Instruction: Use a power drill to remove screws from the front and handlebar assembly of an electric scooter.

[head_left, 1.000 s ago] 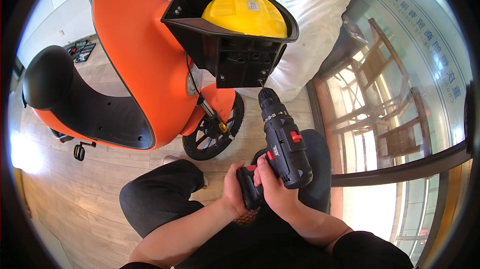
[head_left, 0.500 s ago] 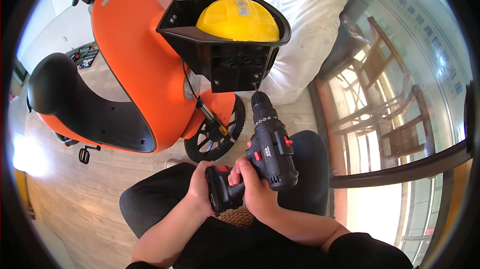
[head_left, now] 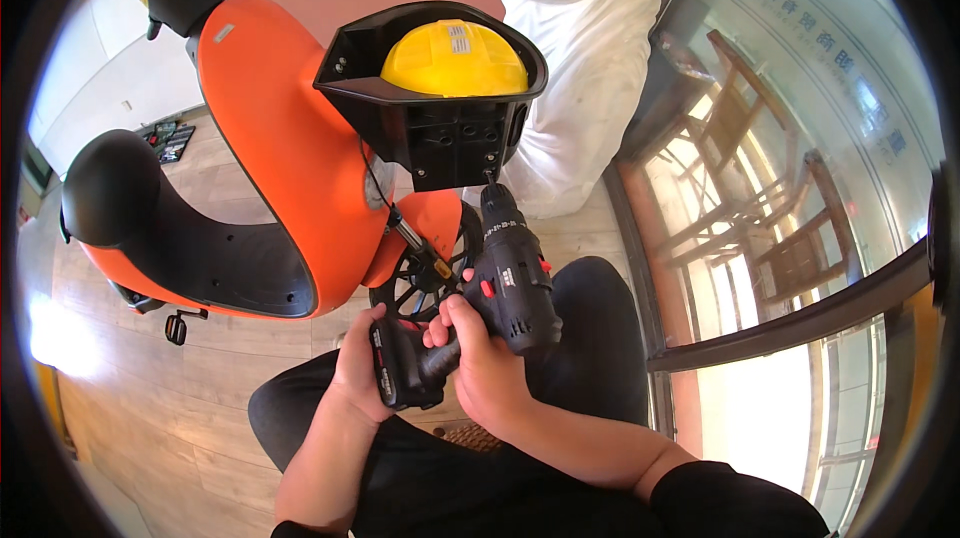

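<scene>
A black cordless drill (head_left: 514, 283) with red buttons points away from me, its bit at the lower right screw of a black front basket (head_left: 440, 143). My right hand (head_left: 484, 363) is wrapped round the drill's grip. My left hand (head_left: 357, 358) clasps the battery end of the same drill from the left. Inside the basket lies a yellow hard hat (head_left: 455, 58). The basket is fixed to the front of an orange scooter (head_left: 275, 118). Whether the bit sits in the screw head is too small to tell.
The scooter's front wheel (head_left: 415, 283) stands just beyond my hands. At right is a glass door (head_left: 800, 138) with a dark frame. White sheeting (head_left: 575, 68) hangs behind the basket. A tool set (head_left: 168, 141) lies on the floor at far left.
The drill and both hands have shifted a little left in view, the right hand also upward. The basket appears slightly lower and farther left. Both hands keep their hold.
</scene>
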Demonstrator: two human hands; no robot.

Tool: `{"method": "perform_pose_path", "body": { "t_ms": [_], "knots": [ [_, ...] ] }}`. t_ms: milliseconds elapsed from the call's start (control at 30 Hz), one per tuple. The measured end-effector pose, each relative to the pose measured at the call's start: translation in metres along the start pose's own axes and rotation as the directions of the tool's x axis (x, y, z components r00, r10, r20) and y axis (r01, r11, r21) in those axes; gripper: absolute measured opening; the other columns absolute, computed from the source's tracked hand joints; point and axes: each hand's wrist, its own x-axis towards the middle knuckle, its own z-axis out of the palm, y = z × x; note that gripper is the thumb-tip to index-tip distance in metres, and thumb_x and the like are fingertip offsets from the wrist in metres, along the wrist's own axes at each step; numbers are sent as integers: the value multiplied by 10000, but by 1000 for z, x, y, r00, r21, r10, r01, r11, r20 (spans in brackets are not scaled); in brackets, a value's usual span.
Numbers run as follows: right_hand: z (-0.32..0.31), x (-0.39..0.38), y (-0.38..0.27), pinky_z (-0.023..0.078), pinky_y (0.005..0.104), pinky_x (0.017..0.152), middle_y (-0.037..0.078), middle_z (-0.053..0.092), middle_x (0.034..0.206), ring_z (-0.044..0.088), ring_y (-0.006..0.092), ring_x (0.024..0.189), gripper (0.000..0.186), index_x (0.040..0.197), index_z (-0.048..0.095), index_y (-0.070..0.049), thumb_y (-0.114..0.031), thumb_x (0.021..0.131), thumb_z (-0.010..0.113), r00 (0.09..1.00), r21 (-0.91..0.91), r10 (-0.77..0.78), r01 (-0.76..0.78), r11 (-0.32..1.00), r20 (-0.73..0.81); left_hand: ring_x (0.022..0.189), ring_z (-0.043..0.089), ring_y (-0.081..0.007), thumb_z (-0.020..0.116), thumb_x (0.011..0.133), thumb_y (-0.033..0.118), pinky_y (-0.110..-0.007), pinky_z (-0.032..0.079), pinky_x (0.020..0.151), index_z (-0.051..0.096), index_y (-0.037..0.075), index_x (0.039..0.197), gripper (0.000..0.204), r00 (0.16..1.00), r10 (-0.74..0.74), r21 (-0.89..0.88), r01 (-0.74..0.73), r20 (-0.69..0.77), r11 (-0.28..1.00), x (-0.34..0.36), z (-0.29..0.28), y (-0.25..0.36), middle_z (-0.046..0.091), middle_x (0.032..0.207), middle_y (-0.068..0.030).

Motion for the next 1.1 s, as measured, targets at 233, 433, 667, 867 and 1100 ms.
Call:
{"method": "perform_pose_path", "body": {
  "t_ms": [233,433,667,867,1100],
  "knots": [
    [5,5,11,511,327,818,53,559,898,572,130,800,496,1402,389,-63,-59,972,637,996,-194,-74,83,978,51,827,677,-264,546,1008,311,-374,573,763,594,47,1148,302,962,265,275,-238,-67,932,20,-19,15,654,1009,-120],
    [-14,1,14,497,310,898,54,586,1076,593,140,981,557,1362,431,-37,-119,905,739,987,-479,-121,157,863,105,1265,492,-328,705,868,553,-430,378,1073,359,-18,1451,886,455,305,526,-824,836,-211,5,5,1,491,1344,-169],
    [-45,-11,-15,451,329,976,83,494,1231,521,161,1124,630,1436,322,-28,-10,871,599,928,-483,39,156,862,370,1325,441,-242,944,536,532,-419,337,1130,161,22,1561,1387,679,227,606,-729,698,319,9,12,-31,422,1436,-112],
    [-51,-1,-25,315,372,1141,149,416,1423,415,242,1332,760,1545,171,28,-23,876,528,885,-510,29,241,826,464,1306,442,-211,900,609,578,-389,369,1099,235,39,1532,1259,662,376,504,-744,649,439,32,7,-44,419,1438,-93],
    [-70,-1,-35,279,422,1180,309,410,1480,368,423,1427,797,1565,105,75,-19,899,533,840,-671,-34,456,585,541,1387,412,-225,844,739,561,-406,365,1132,222,59,1579,1160,748,274,541,-638,605,548,43,3,-57,384,1535,-120]
  ]
}}
